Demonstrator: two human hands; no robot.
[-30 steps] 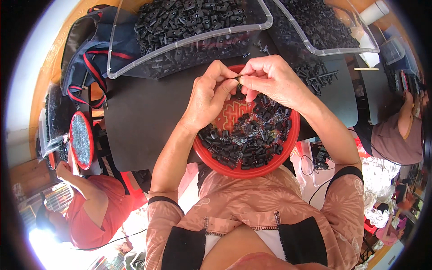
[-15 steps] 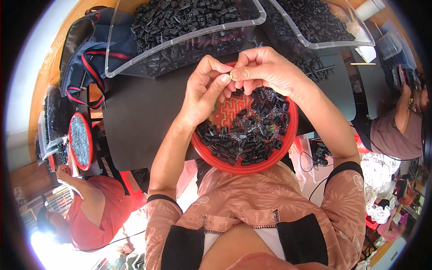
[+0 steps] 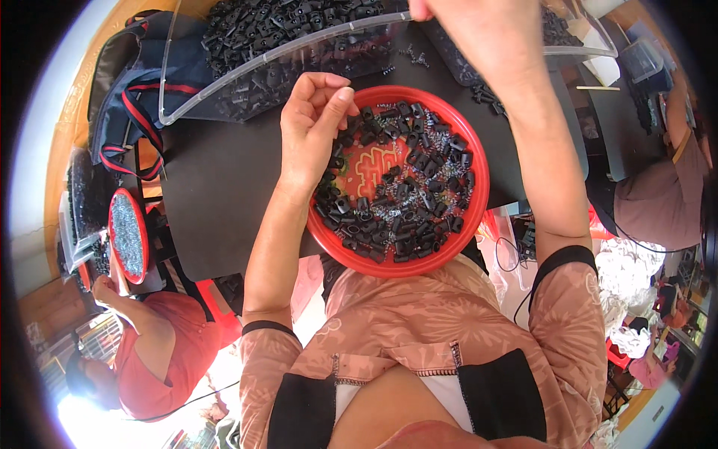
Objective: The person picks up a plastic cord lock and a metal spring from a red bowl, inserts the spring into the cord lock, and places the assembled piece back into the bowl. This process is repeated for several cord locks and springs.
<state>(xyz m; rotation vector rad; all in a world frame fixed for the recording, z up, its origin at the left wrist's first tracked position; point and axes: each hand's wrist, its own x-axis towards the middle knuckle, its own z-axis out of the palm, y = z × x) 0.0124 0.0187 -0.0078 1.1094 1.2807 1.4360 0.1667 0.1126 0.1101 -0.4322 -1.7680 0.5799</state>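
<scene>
The grip of the left hand (image 3: 310, 138) has its thumb and pointing finger brought close, tip to tip, and the other fingers curl in. I cannot tell if a tiny thing is pinched there. This hand is up by the far left edge of a round red tray (image 3: 481, 183), with its fingertips over the rim. The right hand (image 3: 486, 34) is blurry and cut off by the top edge, so I cannot tell how its grip stands or if it has something. It is up by the two big see-through boxes, well apart from the left hand.

The red tray is in the middle, partly over the dark table (image 3: 224, 165) and partly over the person's lap. In it lie lots of little black pieces (image 3: 404, 243), all mixed up with shiny springs (image 3: 407, 196). There are pieces most of the way round, and a bare red patch with gold marks shows toward the left.

The left box (image 3: 299, 46) is full of black bits. The right box (image 3: 576, 51) has black bits too. A few loose springs lie on the table near the left box. A blue bag (image 3: 149, 82) with a red-striped strap is at the far left. Below it is a red dish (image 3: 145, 247) full of shiny little things, and near that sits a person in red (image 3: 168, 352).
</scene>
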